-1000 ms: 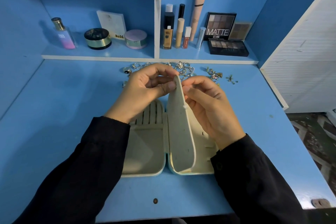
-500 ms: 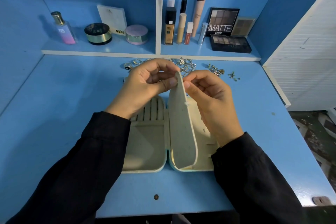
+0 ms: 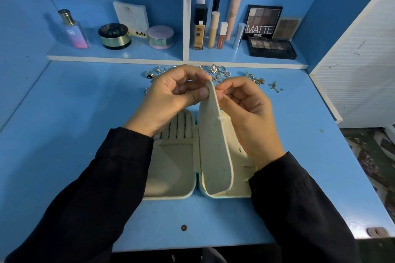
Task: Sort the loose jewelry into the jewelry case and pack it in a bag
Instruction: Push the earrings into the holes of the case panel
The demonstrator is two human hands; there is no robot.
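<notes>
A cream jewelry case (image 3: 173, 168) lies open on the blue desk, its ring slots at the upper left. A cream inner flap (image 3: 213, 145) stands upright from the case's middle. My left hand (image 3: 168, 100) pinches the flap's top edge with thumb and fingers. My right hand (image 3: 248, 113) pinches the same top edge from the right side. Whether a small piece is between my fingers I cannot tell. Loose jewelry (image 3: 220, 72), rings and small charms, lies scattered behind my hands near the shelf; part of it is hidden by my hands. No bag is in view.
A low shelf (image 3: 119, 57) behind the jewelry holds a perfume bottle (image 3: 73, 30), two round jars, cosmetic tubes (image 3: 213, 28) and eyeshadow palettes (image 3: 271, 47). A white slatted panel (image 3: 359, 66) stands at the right. The desk's front edge is near my elbows.
Both hands keep pinching the flap's top edge; the flap stays upright. The view has shifted slightly, and the hands sit a little higher over the case.
</notes>
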